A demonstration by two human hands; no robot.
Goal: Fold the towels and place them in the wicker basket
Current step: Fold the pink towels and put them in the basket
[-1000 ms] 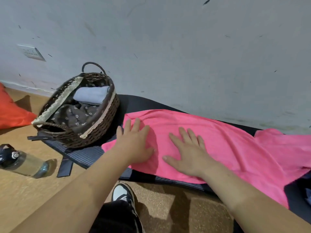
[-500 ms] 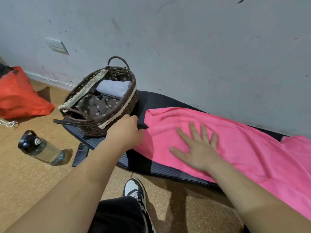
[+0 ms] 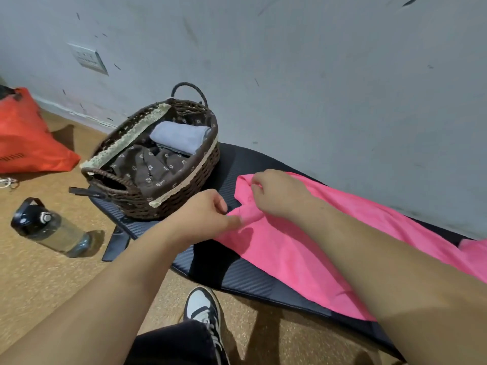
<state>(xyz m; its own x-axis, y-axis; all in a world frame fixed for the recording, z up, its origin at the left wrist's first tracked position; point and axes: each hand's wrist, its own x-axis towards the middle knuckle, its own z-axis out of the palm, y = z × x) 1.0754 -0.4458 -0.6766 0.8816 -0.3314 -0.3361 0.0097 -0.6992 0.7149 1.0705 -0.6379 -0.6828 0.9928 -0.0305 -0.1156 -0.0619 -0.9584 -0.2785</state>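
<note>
A pink towel lies spread along a black mat by the wall. My left hand pinches the towel's near left corner between thumb and fingers. My right hand grips the towel's left edge a little farther back, fingers curled into the cloth. To the left, the brown wicker basket stands on the mat's end, lined with flowered fabric. A folded grey towel lies inside it at the far end.
A clear water bottle with a black cap lies on the cork floor at left. An orange bag sits by the wall farther left. My shoe is on the floor just before the mat. The grey wall stands close behind.
Both hands went from lying flat on the pink towel to its left end. The left hand now pinches the near corner and the right hand grips the left edge.
</note>
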